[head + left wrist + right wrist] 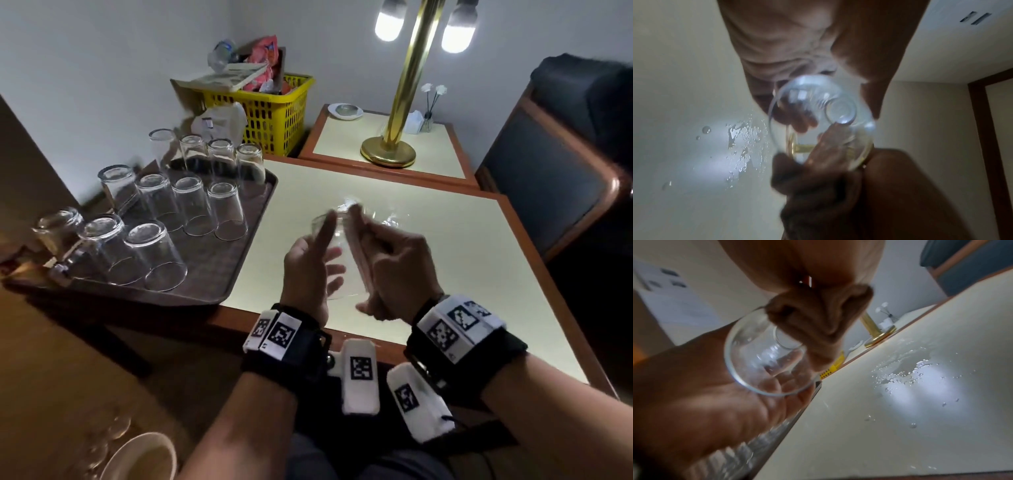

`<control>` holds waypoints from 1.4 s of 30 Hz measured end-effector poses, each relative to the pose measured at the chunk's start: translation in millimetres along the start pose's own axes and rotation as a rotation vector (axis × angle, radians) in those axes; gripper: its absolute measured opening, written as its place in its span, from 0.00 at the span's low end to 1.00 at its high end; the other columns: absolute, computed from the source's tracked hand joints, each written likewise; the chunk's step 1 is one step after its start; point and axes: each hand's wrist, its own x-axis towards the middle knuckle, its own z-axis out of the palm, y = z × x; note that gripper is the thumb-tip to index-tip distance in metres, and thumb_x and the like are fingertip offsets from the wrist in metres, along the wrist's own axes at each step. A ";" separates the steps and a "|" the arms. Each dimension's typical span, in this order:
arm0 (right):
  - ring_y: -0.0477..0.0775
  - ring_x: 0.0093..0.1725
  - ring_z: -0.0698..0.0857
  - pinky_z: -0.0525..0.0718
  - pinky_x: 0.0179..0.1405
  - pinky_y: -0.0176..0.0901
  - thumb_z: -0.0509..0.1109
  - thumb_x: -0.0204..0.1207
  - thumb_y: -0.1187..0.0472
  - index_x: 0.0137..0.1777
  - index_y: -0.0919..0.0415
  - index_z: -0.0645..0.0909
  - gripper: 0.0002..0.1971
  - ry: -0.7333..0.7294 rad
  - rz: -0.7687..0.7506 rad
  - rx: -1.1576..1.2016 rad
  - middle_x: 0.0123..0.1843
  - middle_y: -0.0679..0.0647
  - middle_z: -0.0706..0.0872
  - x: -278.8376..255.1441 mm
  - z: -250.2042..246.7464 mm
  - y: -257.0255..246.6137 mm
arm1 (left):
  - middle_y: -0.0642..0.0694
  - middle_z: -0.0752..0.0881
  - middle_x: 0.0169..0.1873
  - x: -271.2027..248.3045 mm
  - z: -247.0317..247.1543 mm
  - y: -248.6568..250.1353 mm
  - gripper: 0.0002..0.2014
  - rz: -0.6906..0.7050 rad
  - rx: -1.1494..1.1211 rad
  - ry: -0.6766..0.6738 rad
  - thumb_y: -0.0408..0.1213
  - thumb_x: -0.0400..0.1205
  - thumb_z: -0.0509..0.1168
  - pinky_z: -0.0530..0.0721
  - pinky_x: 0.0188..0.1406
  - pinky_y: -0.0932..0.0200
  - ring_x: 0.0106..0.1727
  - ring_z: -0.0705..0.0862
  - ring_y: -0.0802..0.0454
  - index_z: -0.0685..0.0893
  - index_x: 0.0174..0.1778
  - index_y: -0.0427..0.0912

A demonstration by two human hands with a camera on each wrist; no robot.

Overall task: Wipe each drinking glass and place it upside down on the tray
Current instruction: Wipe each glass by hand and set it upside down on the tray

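Both hands cradle the clear drinking glass (334, 257) mid-frame: left hand (305, 270) wraps it, right hand (394, 270) grips its side. Its long axis points away, mouth toward the wrists; the dark tray (219, 274) lies left, nearer the left hand.

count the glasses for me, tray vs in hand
glasses upside down on tray: 11
glass in left hand, right hand working a cloth into it: 1
total: 12
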 end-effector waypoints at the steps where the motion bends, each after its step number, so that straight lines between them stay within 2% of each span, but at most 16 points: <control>1: 0.40 0.20 0.84 0.80 0.17 0.33 0.70 0.85 0.51 0.67 0.43 0.88 0.13 -0.051 -0.013 -0.023 0.51 0.40 0.91 -5.8 1.9 -1.0 | 0.39 0.86 0.57 0.1 0.3 0.9 0.35 -0.018 -0.022 0.047 0.73 0.74 0.67 0.82 0.53 0.46 0.53 0.86 0.43 0.80 0.62 0.44; 3: 0.38 0.17 0.80 0.79 0.16 0.32 0.70 0.84 0.49 0.69 0.45 0.87 0.15 -0.065 -0.017 -0.052 0.45 0.38 0.89 -8.8 2.5 -2.1 | 0.38 0.85 0.57 1.2 -1.4 0.9 0.30 -0.101 -0.005 -0.006 0.69 0.82 0.58 0.84 0.57 0.43 0.57 0.87 0.38 0.76 0.64 0.46; 5: 0.50 0.18 0.81 0.82 0.16 0.41 0.69 0.84 0.45 0.62 0.37 0.89 0.11 0.023 0.032 -0.031 0.41 0.47 0.94 -0.8 -4.0 -1.4 | 0.35 0.86 0.60 -0.3 -2.5 -2.6 0.23 -0.114 0.057 -0.139 0.60 0.84 0.64 0.86 0.59 0.40 0.60 0.88 0.34 0.77 0.66 0.45; 7: 0.59 0.19 0.84 0.84 0.15 0.47 0.68 0.84 0.47 0.55 0.31 0.88 0.08 0.042 0.056 -0.015 0.42 0.53 0.94 2.2 -9.6 0.2 | 0.37 0.87 0.61 -1.2 -1.1 -3.6 0.27 -0.043 0.074 -0.128 0.59 0.77 0.74 0.85 0.57 0.43 0.60 0.88 0.36 0.81 0.65 0.46; 8: 0.55 0.19 0.85 0.84 0.15 0.46 0.69 0.85 0.49 0.58 0.33 0.88 0.09 0.007 0.041 -0.009 0.47 0.51 0.95 -1.9 -8.6 -0.9 | 0.38 0.87 0.60 0.8 -1.2 -4.4 0.31 -0.018 0.041 -0.059 0.64 0.73 0.75 0.84 0.56 0.44 0.58 0.87 0.38 0.81 0.64 0.47; 10: 0.40 0.20 0.85 0.81 0.17 0.33 0.70 0.85 0.52 0.67 0.41 0.87 0.13 -0.079 -0.024 -0.065 0.58 0.46 0.93 -11.6 -2.2 0.8 | 0.39 0.85 0.57 2.2 -1.7 -3.9 0.34 -0.021 -0.033 0.050 0.71 0.73 0.69 0.84 0.55 0.44 0.56 0.86 0.40 0.81 0.62 0.46; 12: 0.38 0.20 0.83 0.79 0.17 0.29 0.70 0.85 0.49 0.69 0.45 0.87 0.15 -0.063 -0.031 -0.097 0.54 0.44 0.93 -8.9 0.1 4.8 | 0.39 0.86 0.56 1.4 -1.9 -6.5 0.26 -0.065 -0.008 -0.042 0.66 0.81 0.64 0.85 0.54 0.43 0.56 0.88 0.39 0.80 0.64 0.49; 15: 0.47 0.22 0.85 0.83 0.16 0.40 0.67 0.86 0.44 0.63 0.46 0.89 0.14 0.007 0.015 -0.113 0.39 0.46 0.91 3.3 -8.0 1.1 | 0.40 0.90 0.56 -3.3 1.5 -14.8 0.26 -0.019 0.052 -0.093 0.54 0.78 0.76 0.86 0.52 0.45 0.48 0.91 0.46 0.82 0.67 0.47; 18: 0.31 0.24 0.83 0.78 0.21 0.22 0.68 0.87 0.53 0.68 0.51 0.88 0.14 -0.143 -0.102 -0.164 0.43 0.42 0.88 -0.8 -14.0 -8.9 | 0.48 0.91 0.51 -0.8 -1.8 -16.0 0.35 0.103 0.046 0.031 0.61 0.70 0.80 0.86 0.48 0.51 0.45 0.91 0.51 0.82 0.68 0.46; 20: 0.27 0.28 0.84 0.77 0.21 0.21 0.69 0.86 0.56 0.68 0.54 0.87 0.14 -0.198 -0.145 -0.205 0.48 0.44 0.91 5.4 -20.4 -14.7 | 0.49 0.91 0.53 -0.7 -4.7 -17.3 0.35 0.231 0.173 0.044 0.62 0.69 0.80 0.88 0.49 0.55 0.49 0.91 0.53 0.81 0.66 0.48; 22: 0.29 0.38 0.87 0.83 0.28 0.25 0.68 0.86 0.60 0.67 0.54 0.88 0.13 -0.211 -0.202 -0.272 0.51 0.40 0.90 17.8 -24.9 -19.9 | 0.48 0.90 0.54 -1.2 -3.3 -21.9 0.32 0.361 0.335 0.025 0.56 0.70 0.80 0.88 0.49 0.58 0.51 0.90 0.58 0.81 0.67 0.47; 23: 0.33 0.45 0.88 0.87 0.37 0.30 0.69 0.85 0.64 0.66 0.56 0.88 0.13 -0.239 -0.278 -0.330 0.53 0.41 0.89 22.0 -24.2 -24.2 | 0.48 0.90 0.55 -0.8 -2.8 -24.7 0.32 0.409 0.408 0.025 0.53 0.72 0.81 0.89 0.49 0.58 0.52 0.89 0.59 0.80 0.69 0.46; 25: 0.47 0.52 0.89 0.90 0.51 0.42 0.72 0.82 0.67 0.63 0.60 0.90 0.12 -0.315 -0.512 -0.484 0.55 0.52 0.89 25.7 -21.8 -27.4 | 0.48 0.89 0.58 0.7 -5.1 -28.3 0.33 0.489 0.512 0.077 0.52 0.74 0.81 0.89 0.52 0.55 0.55 0.88 0.54 0.79 0.72 0.46; 27: 0.53 0.50 0.90 0.91 0.51 0.48 0.73 0.81 0.67 0.60 0.61 0.91 0.11 -0.385 -0.615 -0.586 0.53 0.55 0.90 29.5 -26.0 -29.1 | 0.48 0.89 0.61 -0.5 -8.1 -29.7 0.35 0.544 0.571 0.139 0.51 0.75 0.80 0.88 0.54 0.57 0.57 0.88 0.51 0.77 0.76 0.46; 30: 0.53 0.48 0.89 0.90 0.48 0.55 0.74 0.80 0.68 0.58 0.58 0.92 0.11 -0.356 -0.598 -0.663 0.52 0.54 0.89 39.9 -32.1 -30.1 | 0.47 0.89 0.64 -7.6 -2.6 -32.4 0.38 0.607 0.625 0.160 0.48 0.75 0.81 0.82 0.50 0.68 0.55 0.87 0.52 0.75 0.80 0.45; 42: 0.53 0.48 0.89 0.90 0.48 0.52 0.75 0.79 0.69 0.59 0.56 0.92 0.12 -0.385 -0.590 -0.549 0.50 0.52 0.88 22.1 -27.1 -30.4 | 0.56 0.87 0.61 -11.0 -3.3 -38.9 0.34 0.638 0.608 0.190 0.46 0.75 0.81 0.79 0.50 0.70 0.55 0.86 0.56 0.75 0.76 0.50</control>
